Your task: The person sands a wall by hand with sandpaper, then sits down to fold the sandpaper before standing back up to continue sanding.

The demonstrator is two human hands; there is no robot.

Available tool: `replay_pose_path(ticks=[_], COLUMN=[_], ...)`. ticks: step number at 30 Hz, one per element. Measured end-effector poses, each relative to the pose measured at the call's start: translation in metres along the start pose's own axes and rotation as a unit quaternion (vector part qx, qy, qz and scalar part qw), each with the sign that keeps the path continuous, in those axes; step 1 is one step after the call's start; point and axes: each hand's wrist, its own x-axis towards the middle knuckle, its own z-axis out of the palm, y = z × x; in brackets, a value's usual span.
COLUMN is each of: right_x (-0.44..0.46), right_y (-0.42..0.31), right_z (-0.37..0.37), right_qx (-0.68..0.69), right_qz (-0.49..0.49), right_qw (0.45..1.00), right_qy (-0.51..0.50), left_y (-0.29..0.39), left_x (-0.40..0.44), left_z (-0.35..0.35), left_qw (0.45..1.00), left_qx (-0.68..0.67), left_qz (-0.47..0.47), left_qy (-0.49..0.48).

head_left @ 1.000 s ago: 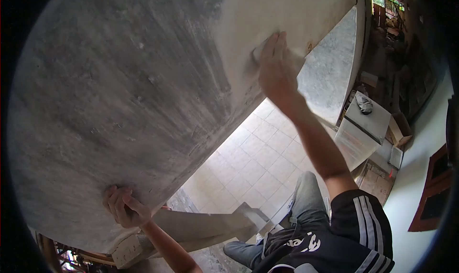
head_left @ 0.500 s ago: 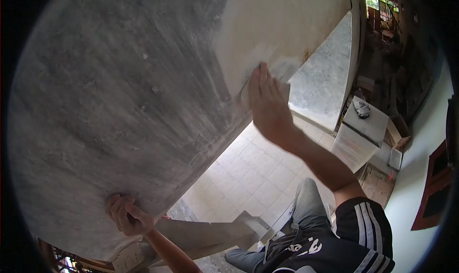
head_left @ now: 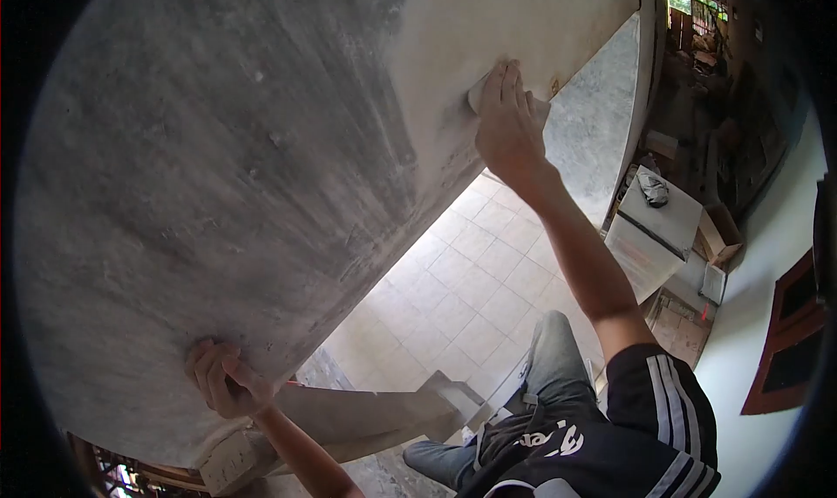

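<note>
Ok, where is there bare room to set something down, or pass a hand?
Set down: the tiled floor between the grey surface and the jeans leg. Pass a hand: the grey stretch between the left hand and the right hand. Crowded: the white box, with a crumpled bundle on top and a carton beside it.

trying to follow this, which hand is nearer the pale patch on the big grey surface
Right. The right hand is at the pale patch; the left hand is farther off, at the grey area.
</note>
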Motion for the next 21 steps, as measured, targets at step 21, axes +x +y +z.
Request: replay_pose_path(ticks=[21], right_x=[0.004], right_y=[-0.012], right_z=[-0.012], right_qx=[0.027], right_qz=[-0.014], right_qw=[0.999], right_qy=[0.01], left_y=[0.003], left_x=[0.005], left_z=[0.005], left_qw=[1.0], left_qx=[0.006], left_qz=[0.0], left_qy=[0.014])
